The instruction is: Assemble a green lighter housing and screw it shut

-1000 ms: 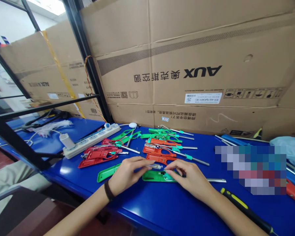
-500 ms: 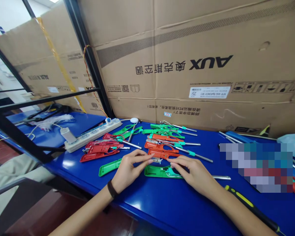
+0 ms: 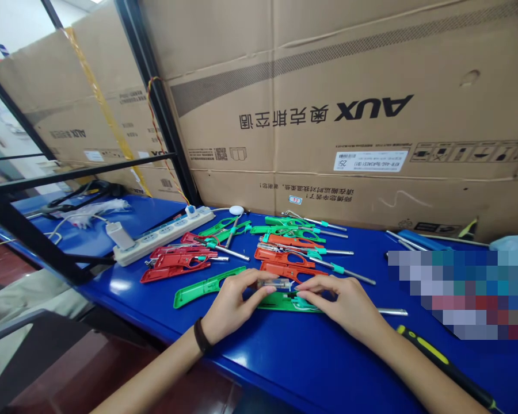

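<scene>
My left hand (image 3: 233, 300) pinches a small clear fuel tank (image 3: 276, 282) between thumb and fingers. The tank lies sideways, its white-tipped end towards the right hand. Thumb and fingertips of my right hand (image 3: 347, 299) are closed close to that end; what they pinch is too small to make out. Under both hands lies an open green lighter shell half (image 3: 273, 302) with teal parts, thin wires and a metal barrel (image 3: 391, 311) sticking out rightward. Another green shell half (image 3: 202, 288) rests beside my left hand, partly hidden by it.
Opened orange lighters (image 3: 287, 269), red lighters (image 3: 176, 264) and green lighters (image 3: 293, 223) lie behind the hands. A power strip (image 3: 164, 233) is at the left, a black-yellow screwdriver (image 3: 435, 356) at the right. A large cardboard sheet (image 3: 311, 69) stands along the back.
The clear tank has turned more into view and sits further right in my left hand, which has shifted slightly right. My right fingertips have stayed near its end.
</scene>
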`<control>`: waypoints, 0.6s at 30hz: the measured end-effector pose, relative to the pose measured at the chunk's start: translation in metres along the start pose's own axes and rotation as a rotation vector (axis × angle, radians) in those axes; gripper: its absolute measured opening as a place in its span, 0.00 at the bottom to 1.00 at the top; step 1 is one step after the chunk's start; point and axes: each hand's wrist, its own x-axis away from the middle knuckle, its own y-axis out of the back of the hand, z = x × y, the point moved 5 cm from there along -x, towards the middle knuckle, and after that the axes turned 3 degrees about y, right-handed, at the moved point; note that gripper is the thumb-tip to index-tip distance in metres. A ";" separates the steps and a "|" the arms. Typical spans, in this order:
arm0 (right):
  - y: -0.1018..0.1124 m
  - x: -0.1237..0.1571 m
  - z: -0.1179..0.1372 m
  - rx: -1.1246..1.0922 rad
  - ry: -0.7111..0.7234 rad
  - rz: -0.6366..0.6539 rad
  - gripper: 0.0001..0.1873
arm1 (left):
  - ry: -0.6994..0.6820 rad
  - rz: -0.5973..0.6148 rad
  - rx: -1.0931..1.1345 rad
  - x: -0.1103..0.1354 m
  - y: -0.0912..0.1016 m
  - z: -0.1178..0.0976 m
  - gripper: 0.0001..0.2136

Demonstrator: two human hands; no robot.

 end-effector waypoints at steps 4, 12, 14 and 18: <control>0.000 0.000 0.001 -0.021 0.004 -0.013 0.06 | 0.012 0.008 0.002 0.002 -0.003 0.002 0.11; 0.002 0.001 0.003 0.073 0.036 -0.041 0.06 | -0.019 -0.009 -0.027 0.003 -0.002 0.001 0.11; 0.001 0.001 0.003 0.092 0.055 -0.048 0.06 | -0.036 -0.018 -0.046 0.004 -0.002 -0.001 0.10; 0.000 0.001 0.002 0.106 0.075 -0.049 0.06 | -0.069 -0.012 -0.073 0.004 -0.002 -0.005 0.09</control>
